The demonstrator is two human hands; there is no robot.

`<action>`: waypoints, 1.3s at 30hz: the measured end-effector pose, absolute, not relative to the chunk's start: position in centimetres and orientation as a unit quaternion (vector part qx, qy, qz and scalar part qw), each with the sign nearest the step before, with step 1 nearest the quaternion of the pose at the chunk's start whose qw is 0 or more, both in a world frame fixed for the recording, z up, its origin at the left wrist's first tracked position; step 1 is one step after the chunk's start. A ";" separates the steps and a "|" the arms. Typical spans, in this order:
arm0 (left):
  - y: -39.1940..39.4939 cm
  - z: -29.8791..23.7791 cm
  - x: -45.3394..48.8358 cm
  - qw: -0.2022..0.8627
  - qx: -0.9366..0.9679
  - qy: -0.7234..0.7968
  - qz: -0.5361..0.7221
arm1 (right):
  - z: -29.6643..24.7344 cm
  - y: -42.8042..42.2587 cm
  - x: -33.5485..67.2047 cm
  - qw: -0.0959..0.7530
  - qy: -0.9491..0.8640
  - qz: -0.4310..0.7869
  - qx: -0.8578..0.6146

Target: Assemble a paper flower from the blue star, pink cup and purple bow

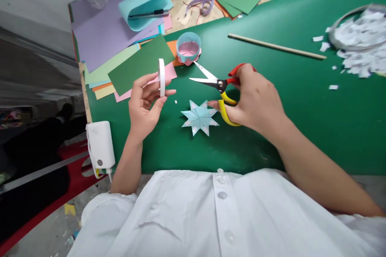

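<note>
Just left of frame centre the left hand [144, 104] pinches a white roll [162, 77] upright, while the right hand [256, 100] grips open-bladed scissors [218, 84] above the paper star [199, 117] on the tabletop [301, 108]; a clean cut likely needs the roll steady and the blades square.

We hold a thin white ring [161, 77] upright and edge-on between the thumb and fingertips of our left hand [144, 104], above the green table [301, 120]. Our right hand [256, 100] grips the scissors [214, 82] by their red and yellow handles, the steel blades parted and pointing left towards the ring. Below the blades, a light blue paper star [199, 117] with eight points lies flat on the table, just beside the yellow handle.
</note>
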State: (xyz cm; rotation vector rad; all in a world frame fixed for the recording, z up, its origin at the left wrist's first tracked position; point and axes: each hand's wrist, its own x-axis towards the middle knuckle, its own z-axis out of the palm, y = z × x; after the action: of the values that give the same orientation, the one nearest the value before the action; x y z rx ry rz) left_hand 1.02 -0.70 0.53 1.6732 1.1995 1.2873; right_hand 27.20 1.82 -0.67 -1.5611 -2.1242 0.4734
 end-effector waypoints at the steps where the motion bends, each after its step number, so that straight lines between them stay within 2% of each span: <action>1: -0.7 0.5 1.1 0.352 0.646 0.464 0.495 | -0.8 1.8 27.2 0.234 -0.776 0.166 -0.561; 10: -1.1 0.5 1.4 0.380 0.630 0.468 0.489 | -0.7 1.6 27.0 0.256 -0.801 0.162 -0.517; 20: -1.1 0.6 1.6 0.367 0.622 0.473 0.505 | -1.0 1.5 26.7 0.248 -0.822 0.112 -0.500; 27: -1.1 0.6 1.7 0.344 0.637 0.421 0.547 | -1.1 1.4 26.7 0.275 -0.822 0.086 -0.490; 39: -1.3 -0.6 1.0 0.279 0.707 0.365 0.537 | -0.7 1.3 26.9 0.316 -0.803 0.100 -0.495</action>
State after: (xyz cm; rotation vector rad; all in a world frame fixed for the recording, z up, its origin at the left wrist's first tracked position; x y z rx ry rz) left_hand 1.03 -1.27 -0.56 1.8979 0.9805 1.4413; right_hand 26.86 1.34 -0.68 -1.3044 -2.1142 0.2626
